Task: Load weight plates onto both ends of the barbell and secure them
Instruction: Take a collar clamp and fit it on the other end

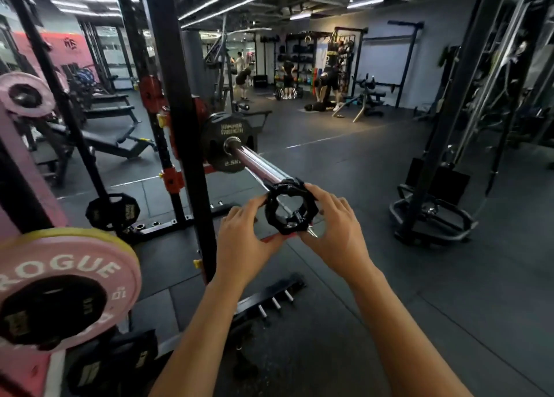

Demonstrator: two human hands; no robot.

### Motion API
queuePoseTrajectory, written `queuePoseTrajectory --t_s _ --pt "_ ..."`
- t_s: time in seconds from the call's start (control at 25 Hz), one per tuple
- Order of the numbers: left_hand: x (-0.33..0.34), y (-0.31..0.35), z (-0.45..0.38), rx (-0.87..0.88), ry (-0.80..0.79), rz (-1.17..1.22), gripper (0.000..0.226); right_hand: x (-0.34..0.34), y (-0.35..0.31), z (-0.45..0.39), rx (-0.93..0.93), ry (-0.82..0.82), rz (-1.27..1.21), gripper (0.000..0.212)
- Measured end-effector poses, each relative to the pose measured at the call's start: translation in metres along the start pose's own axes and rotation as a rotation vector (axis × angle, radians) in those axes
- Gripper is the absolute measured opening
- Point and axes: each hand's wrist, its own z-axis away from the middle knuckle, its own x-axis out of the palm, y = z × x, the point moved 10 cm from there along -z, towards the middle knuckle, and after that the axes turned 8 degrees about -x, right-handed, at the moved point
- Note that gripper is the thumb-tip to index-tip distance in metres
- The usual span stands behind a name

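A big pink plate (64,288) lettered ROGUE hangs at the far left, well left of the barbell (260,163), with a smaller pink plate (27,94) above it. A small black plate (112,211) sits low on the rack (177,103), whose black upright stands just left of the barbell's sleeve. A black weight plate (226,145) marked 2.5 KG is on the sleeve, pushed up near the rack upright, and the bare chrome sleeve runs from it toward the camera.

At the near tip of the barbell a black clamp collar (290,209) is held up to the end of the sleeve; its ring overlaps the tip, though how far it is on I cannot tell. Its small metal lever sticks out at the lower right of the ring.

The left hand (244,235) grips the collar's left edge, fingers curled along the rim and thumb underneath. The right hand (334,229) grips the right edge, fingers bent over the top of the ring and thumb below near the lever.

Right of the barbell, dark rubber floor (344,157) stretches back to a group of people (326,86) exercising by the wall shelves. Farther right, well apart from the barbell, a black cable machine (443,163) stands on a rounded base.
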Motion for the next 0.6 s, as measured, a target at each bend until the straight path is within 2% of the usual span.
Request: queuePoseTrajectory --t_s 0.08,0.36,0.6 --pt "0.013 -0.005 -0.011 -0.029 0.008 -0.004 0.082 0.01 0.018 -0.011 -0.003 -0.012 -0.025 0.08" --pt "0.043 -0.047 -0.043 -0.112 0.077 -0.072 0.076 0.057 0.057 -0.05 -0.062 -0.019 -0.052 0.079" --pt "0.067 -0.066 -0.064 -0.148 0.142 -0.026 0.076 0.065 0.084 -0.075 -0.146 -0.055 -0.013 0.079"
